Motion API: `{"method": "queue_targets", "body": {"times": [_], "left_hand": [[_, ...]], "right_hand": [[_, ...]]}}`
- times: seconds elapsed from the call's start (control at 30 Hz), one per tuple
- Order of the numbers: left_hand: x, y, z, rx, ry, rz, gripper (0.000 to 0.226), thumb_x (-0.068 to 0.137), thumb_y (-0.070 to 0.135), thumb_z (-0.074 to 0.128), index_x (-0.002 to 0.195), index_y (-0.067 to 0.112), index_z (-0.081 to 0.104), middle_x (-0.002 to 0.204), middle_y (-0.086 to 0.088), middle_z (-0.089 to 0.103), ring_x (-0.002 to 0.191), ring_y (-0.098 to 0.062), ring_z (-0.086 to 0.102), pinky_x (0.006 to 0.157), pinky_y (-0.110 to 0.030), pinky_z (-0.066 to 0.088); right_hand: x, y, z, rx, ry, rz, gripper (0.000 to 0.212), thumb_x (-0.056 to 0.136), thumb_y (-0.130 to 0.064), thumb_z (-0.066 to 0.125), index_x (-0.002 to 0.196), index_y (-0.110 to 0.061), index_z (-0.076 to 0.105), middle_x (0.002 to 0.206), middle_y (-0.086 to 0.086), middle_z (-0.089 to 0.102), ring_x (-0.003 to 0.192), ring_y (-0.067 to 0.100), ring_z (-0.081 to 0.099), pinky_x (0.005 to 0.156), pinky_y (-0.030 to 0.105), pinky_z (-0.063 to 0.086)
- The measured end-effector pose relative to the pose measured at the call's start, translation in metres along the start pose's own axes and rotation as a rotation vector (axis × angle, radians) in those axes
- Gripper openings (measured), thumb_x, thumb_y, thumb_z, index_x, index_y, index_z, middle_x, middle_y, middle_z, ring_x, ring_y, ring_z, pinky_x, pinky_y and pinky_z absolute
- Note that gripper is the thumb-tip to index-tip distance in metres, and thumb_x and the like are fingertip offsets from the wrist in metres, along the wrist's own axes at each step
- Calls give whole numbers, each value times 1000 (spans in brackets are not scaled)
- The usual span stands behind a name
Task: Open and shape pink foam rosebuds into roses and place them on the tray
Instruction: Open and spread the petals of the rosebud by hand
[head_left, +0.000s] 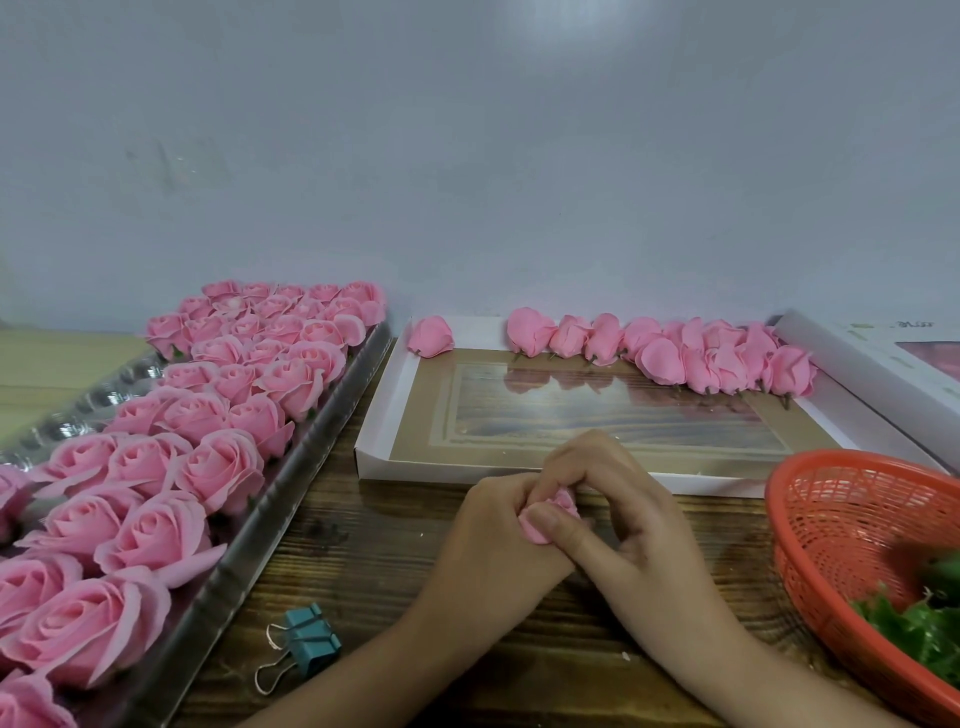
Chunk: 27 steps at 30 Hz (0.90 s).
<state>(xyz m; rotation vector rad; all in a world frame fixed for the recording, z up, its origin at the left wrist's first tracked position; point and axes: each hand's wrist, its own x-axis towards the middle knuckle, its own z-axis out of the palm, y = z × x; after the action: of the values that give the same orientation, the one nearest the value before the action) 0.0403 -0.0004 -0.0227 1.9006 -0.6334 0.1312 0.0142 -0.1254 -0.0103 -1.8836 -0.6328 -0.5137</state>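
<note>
Both of my hands meet over the wooden table, closed around one pink foam rosebud. My left hand cups it from the left, and my right hand covers it from above with the thumb pressing on a petal. Most of the bud is hidden by fingers. Several closed rosebuds lie in a row along the far side of a shallow white box. One bud sits alone at the box's far left corner. The silver tray on the left holds several opened pink roses.
An orange mesh basket with green leaf pieces stands at the right edge. A teal binder clip lies on the table near my left forearm. A white box lid leans at the far right. A grey wall closes off the back.
</note>
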Motion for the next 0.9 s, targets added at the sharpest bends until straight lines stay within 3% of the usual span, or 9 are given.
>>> {"method": "queue_targets", "body": {"times": [0.2,0.3,0.4,0.5,0.7,0.77,0.9], "left_hand": [[1,-7,2,32,71,30,25,77,12,65,62,27,52,60,14,53,59,0,51,54,-17,41],[3,-7,4,-7,67,-11,17,72,25,59,62,37,53,60,18,55,60,-1,53,57,-20,45],[2,-9,3,47,72,-8,25,73,23,61,58,40,50,57,20,53,58,0,51,53,-13,39],[1,-7,1,63,56,-2,40,78,12,64,52,35,44,52,16,47,54,0,46,51,-12,34],[0,1,-3,-57,4,-13,22,79,13,69,62,8,56,61,-11,58,58,-2,50,52,-22,40],[0,-1,-2,-64,15,-2,24,78,17,68,58,23,56,57,0,57,59,-1,52,54,-25,42],[1,-7,2,65,79,29,38,78,14,67,61,43,50,60,22,55,59,3,53,55,-9,37]], "right_hand": [[0,-2,1,-14,48,44,13,81,-35,71,87,-27,63,89,-7,61,87,18,58,76,21,45],[0,-1,3,-24,43,63,13,80,-34,70,89,-30,61,90,-10,61,85,16,57,74,16,43],[-1,1,3,-19,34,50,7,84,-31,68,86,-27,62,86,-10,60,85,16,58,74,16,41],[-1,2,2,-2,24,46,7,85,-29,67,83,-23,64,84,-8,61,86,17,59,75,17,42],[2,2,0,98,12,63,10,82,-24,74,80,-17,67,81,-6,62,83,18,59,76,22,43],[2,2,0,104,21,75,10,80,-20,76,81,-17,67,82,-7,63,83,18,60,76,22,44],[-1,-3,1,25,34,65,17,78,-34,73,89,-25,64,89,-8,63,87,18,59,75,18,44]]}}
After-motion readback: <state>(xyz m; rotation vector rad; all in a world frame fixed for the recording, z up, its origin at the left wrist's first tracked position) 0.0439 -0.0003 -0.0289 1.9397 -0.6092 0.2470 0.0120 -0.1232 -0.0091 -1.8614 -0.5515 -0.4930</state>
